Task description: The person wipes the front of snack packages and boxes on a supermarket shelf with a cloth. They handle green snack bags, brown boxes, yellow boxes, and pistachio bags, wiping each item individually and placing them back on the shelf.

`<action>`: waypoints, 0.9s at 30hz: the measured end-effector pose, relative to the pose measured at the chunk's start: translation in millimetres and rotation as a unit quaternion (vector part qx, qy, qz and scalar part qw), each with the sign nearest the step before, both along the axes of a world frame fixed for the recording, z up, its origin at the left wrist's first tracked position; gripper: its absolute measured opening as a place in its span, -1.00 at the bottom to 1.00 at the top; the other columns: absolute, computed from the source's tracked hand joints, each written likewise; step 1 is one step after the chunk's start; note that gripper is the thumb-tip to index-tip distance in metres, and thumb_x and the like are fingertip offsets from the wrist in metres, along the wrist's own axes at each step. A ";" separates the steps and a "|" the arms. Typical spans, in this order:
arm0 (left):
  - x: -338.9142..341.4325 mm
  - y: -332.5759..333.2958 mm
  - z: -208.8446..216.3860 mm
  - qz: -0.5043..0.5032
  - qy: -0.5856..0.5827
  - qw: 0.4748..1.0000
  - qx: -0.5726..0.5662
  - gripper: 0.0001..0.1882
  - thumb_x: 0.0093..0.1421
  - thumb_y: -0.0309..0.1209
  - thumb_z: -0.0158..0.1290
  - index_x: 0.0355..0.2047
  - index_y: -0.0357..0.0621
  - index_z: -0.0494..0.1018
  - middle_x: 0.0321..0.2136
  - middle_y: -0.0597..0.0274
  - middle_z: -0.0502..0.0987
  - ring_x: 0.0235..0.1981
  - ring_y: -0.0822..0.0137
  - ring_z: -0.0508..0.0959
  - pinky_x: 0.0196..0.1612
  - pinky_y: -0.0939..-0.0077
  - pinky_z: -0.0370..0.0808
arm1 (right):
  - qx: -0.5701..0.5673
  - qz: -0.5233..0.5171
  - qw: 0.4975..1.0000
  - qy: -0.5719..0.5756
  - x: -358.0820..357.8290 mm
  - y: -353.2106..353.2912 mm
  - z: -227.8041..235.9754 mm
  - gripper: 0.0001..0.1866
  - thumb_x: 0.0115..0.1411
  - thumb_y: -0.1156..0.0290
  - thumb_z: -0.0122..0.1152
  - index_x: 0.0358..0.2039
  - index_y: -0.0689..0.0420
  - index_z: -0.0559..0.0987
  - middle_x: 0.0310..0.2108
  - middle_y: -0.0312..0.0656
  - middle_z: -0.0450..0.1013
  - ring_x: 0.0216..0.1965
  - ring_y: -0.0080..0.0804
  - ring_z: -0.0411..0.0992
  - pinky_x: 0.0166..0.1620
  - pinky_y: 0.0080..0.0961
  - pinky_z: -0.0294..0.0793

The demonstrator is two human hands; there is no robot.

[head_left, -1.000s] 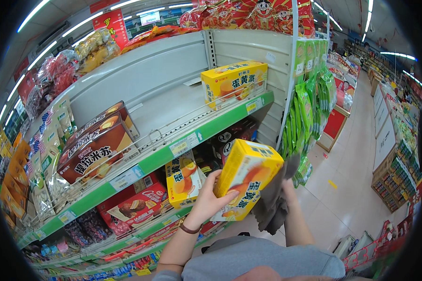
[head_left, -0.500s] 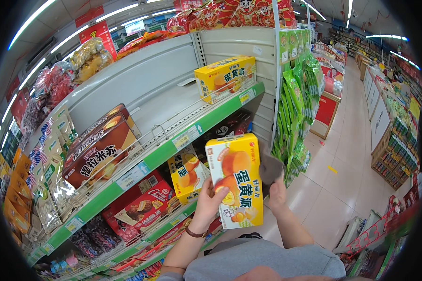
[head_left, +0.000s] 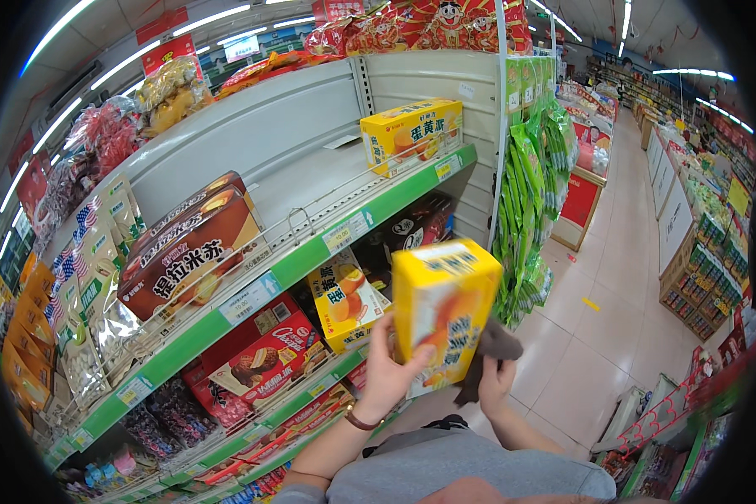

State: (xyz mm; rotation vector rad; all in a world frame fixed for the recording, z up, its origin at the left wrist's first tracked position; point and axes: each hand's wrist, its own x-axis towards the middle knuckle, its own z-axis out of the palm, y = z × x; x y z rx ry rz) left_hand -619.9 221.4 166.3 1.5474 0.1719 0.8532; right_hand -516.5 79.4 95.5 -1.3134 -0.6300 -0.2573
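My left hand (head_left: 385, 374) grips a yellow pie box (head_left: 447, 315) from its left side, thumb across the printed front. The box is upright, slightly tilted, blurred by motion, and held out in front of the shelf. A dark grey-brown cloth (head_left: 500, 343) is pinched in my right hand (head_left: 497, 386), close by the box's right side; whether it touches the box I cannot tell. Another yellow box (head_left: 416, 134) stands at the right end of the upper shelf, and a similar one (head_left: 343, 304) sits on the shelf below, left of the held box.
Brown pie boxes (head_left: 189, 248) and pale snack bags (head_left: 101, 294) stand behind the wire rail on the upper shelf. A red box (head_left: 267, 351) lies on the shelf below. Green bags (head_left: 529, 185) hang at the shelf's end. The tiled aisle (head_left: 592, 286) runs along the right.
The box has turned so its top and left side show more, and shifted slightly right. My right hand and the cloth have moved lower, beside the box's lower right.
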 end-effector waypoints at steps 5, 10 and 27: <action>-6.3 -5.4 -14.5 0.010 0.105 0.967 0.232 -0.23 -0.03 -0.33 0.34 0.09 -0.32 0.17 -0.09 0.06 0.34 -0.03 0.24 0.39 0.04 0.37 0.36 | 0.141 -0.024 0.989 0.037 33.1 -11.2 48.1 -0.70 0.36 0.43 -0.09 0.02 0.31 0.41 0.04 -0.15 0.36 0.05 -0.41 0.30 0.12 -0.44 0.26; -15.9 -5.6 -7.3 0.026 0.138 0.943 0.300 -0.21 -0.05 -0.27 0.35 0.07 -0.34 0.17 -0.13 -0.03 0.32 -0.06 0.12 0.40 0.03 0.35 0.36 | -0.068 0.006 0.979 -0.193 43.1 -20.4 99.4 -0.80 0.01 0.58 0.14 -0.28 0.24 0.51 -0.16 -0.01 0.44 -0.12 -0.10 0.36 0.00 -0.31 0.31; -15.9 -11.4 -17.8 0.062 0.158 0.959 0.228 -0.21 -0.02 -0.26 0.33 0.07 -0.35 0.14 -0.06 -0.08 0.31 -0.01 0.08 0.41 0.03 0.31 0.37 | -0.110 -0.232 0.856 -0.449 21.3 1.1 55.9 -0.74 -0.13 0.49 0.26 -0.33 0.06 0.61 -0.08 -0.21 0.40 -0.14 -0.14 0.27 -0.17 -0.23 0.27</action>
